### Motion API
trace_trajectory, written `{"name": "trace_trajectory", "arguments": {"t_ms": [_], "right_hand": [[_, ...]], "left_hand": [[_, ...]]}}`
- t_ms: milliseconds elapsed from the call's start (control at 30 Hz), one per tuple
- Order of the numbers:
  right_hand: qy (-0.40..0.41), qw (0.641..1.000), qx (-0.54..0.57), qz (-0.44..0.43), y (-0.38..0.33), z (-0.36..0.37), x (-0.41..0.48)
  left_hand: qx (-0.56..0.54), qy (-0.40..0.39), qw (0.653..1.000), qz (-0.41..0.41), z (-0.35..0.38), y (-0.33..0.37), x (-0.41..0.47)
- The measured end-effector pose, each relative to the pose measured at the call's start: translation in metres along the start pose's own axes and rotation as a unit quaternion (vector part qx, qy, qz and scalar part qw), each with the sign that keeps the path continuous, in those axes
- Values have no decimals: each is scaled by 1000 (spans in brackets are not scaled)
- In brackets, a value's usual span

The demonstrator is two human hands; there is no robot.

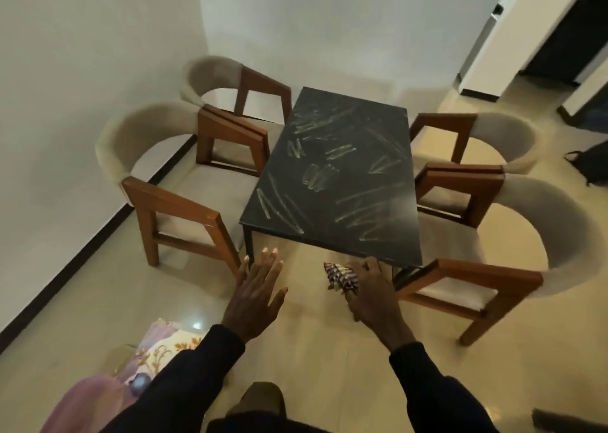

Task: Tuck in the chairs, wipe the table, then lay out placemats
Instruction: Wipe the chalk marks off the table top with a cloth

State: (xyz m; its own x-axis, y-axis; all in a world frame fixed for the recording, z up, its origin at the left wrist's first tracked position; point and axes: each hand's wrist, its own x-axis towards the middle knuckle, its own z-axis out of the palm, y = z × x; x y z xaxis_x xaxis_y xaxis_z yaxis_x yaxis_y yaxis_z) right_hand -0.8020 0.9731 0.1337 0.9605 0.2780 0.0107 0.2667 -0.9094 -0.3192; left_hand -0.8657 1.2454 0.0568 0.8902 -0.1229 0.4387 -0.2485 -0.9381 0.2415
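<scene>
Left hand (pixel 255 296) was flat, fingers spread, holding nothing; right hand (pixel 371 293) clutched patterned cloth (pixel 340 276), table (pixel 332 172) edge just beyond its fingertips.

Both arms reach forward from the bottom of the view, covered to the wrists by dark sleeves (pixel 197 363). The left hand (pixel 256 296) is held flat with its back to the camera, fingers (pixel 267 263) straight and slightly spread, the thumb angled out toward the other hand. The right hand (pixel 371 293) is closed, knuckles up, its fingers curled round a bunched patterned cloth (pixel 340 276), which sticks out just beyond the fingertips on the thumb side. The two hands are apart.
</scene>
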Motion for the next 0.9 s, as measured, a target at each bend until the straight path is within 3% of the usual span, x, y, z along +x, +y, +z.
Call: {"name": "trace_trajectory", "arguments": {"t_ms": [267,600,733,900], "right_hand": [[-29,999,4,19,38,35,120],[-37,993,2,111,79,103,286],[-28,992,29,121,95,122,309],[-100,989,58,92,125,140,321]], "left_hand": [[10,-54,997,-48,72,-44,93],[10,-134,991,21,161,-111,202],[4,-162,987,-5,178,-134,218],[-10,-224,974,-21,193,-150,235]]}}
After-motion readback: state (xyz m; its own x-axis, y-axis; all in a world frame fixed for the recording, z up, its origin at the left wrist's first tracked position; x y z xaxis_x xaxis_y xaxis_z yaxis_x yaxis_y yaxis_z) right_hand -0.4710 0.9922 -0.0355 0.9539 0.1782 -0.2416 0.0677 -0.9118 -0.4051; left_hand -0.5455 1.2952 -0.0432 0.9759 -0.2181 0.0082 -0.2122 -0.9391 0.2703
